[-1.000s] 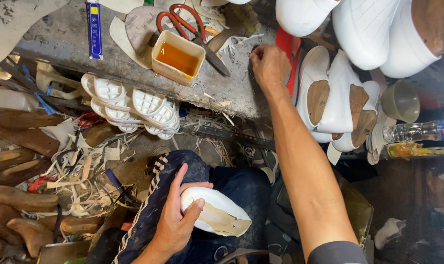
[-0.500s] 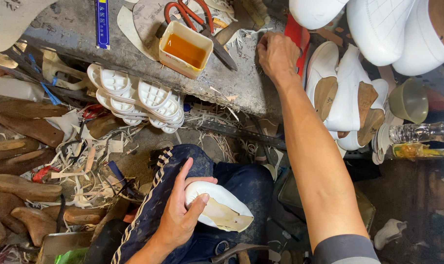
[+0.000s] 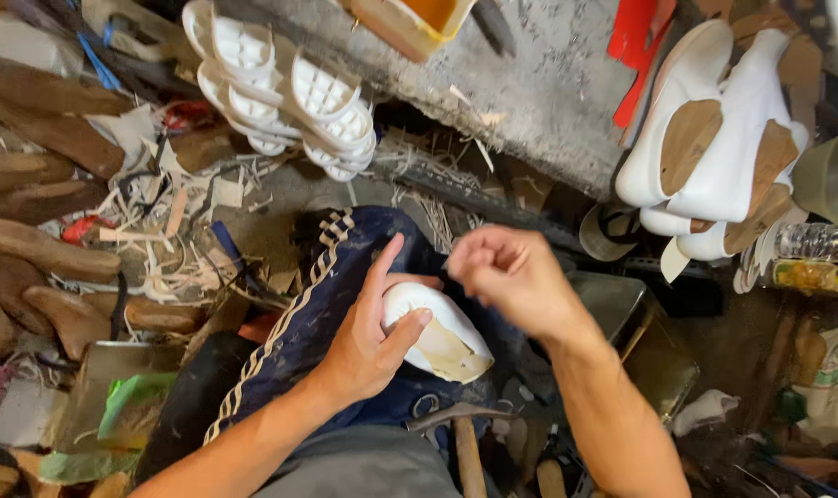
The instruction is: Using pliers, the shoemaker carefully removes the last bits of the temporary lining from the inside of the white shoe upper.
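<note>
The left hand clamps the white shoe sole-up on the knee to steady it, while the right hand, fingers pinched together, hovers just above its toe.

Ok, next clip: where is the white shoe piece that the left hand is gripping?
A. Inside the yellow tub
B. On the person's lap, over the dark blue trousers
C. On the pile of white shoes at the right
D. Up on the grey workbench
B: the left hand holds the white shoe piece down on the dark blue trousers, below the grey workbench, with the right hand just above it.
</note>
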